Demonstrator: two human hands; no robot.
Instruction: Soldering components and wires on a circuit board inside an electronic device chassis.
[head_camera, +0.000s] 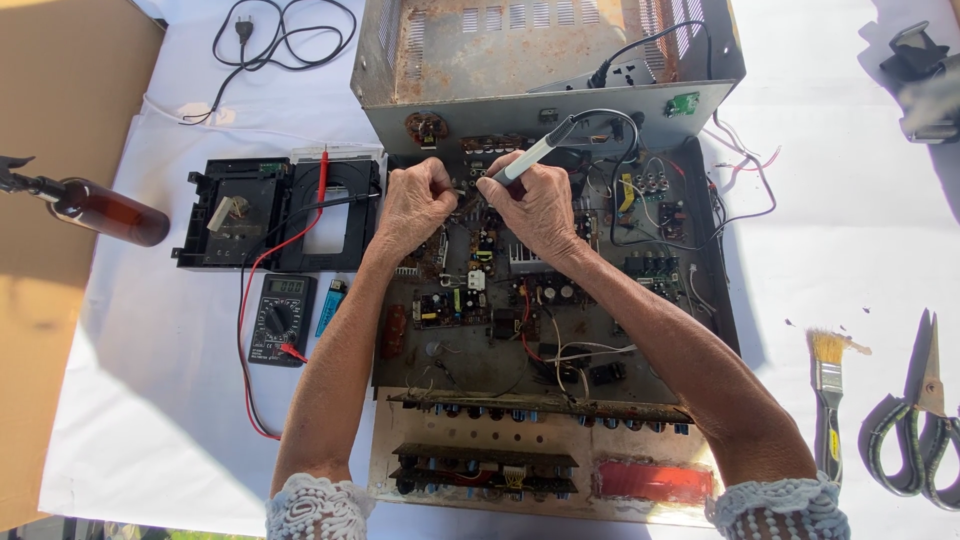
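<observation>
An opened metal chassis (700, 300) full of circuit boards, wires and capacitors lies on a white cloth. My right hand (535, 205) grips a grey soldering iron (545, 148) like a pen, its tip pointing down at the boards near the chassis's far end. My left hand (415, 200) is closed beside it, pinching something thin at the same spot; what it pinches is too small to tell. The two hands nearly touch. The iron's black cable loops away behind my right hand.
The rusty chassis lid (500, 45) stands open at the back. On the left lie a black plastic tray unit (275, 212), a multimeter (280, 318) with red lead, a blue lighter (332, 305) and a brown bottle (105, 212). A paintbrush (828, 400) and scissors (925, 420) lie right.
</observation>
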